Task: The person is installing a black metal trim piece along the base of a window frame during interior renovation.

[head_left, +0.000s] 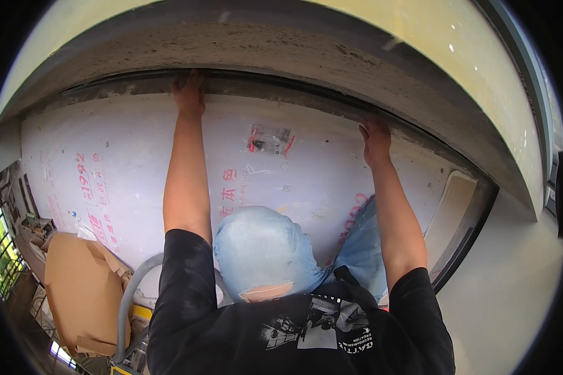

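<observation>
Concrete beam [306,47] above; both hands' fingers [187,84] on white panel [137,156] top.

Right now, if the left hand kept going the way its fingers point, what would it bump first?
The left hand already has its fingers at the dark gap along the white sheet's top edge; the grey concrete ledge seems next, though depth is unclear.

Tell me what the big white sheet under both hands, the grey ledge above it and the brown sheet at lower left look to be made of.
White printed sheet: probably plastic film or coated board, smooth and faintly glossy. Grey ledge: likely concrete or mortar, rough, pitted and matte. Brown sheet: cardboard, dull with torn, creased edges. The left hand and right hand press at the white sheet's top edge.
</observation>
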The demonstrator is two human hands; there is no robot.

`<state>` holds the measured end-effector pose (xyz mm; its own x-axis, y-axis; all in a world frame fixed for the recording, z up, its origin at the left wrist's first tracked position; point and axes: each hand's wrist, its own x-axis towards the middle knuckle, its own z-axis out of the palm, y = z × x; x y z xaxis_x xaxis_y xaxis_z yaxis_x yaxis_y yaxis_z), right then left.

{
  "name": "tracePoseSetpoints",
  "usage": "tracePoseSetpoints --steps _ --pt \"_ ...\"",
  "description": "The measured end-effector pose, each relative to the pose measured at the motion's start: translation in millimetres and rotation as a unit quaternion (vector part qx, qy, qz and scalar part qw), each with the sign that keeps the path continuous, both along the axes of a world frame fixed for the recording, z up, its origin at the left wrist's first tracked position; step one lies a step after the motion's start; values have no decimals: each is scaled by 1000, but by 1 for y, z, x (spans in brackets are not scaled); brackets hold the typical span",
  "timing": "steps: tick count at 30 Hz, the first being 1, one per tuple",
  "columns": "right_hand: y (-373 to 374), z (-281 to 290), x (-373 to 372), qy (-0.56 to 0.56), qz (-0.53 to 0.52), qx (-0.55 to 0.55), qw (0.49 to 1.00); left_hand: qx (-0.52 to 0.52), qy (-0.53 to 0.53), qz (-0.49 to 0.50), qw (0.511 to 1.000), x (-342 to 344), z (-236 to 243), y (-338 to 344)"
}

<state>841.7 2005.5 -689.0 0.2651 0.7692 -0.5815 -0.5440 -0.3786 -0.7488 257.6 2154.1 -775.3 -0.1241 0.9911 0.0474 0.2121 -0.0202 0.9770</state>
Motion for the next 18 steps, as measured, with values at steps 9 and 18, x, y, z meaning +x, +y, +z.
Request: tracePoseSetpoints --steps 9,18 --pt "-19 6 47 -64 6 1 998 -261 -295 118 912 103 9 10" --pt "-33 -8 68 -156 -3 -27 987 -296 -294 167 893 182 17 6"
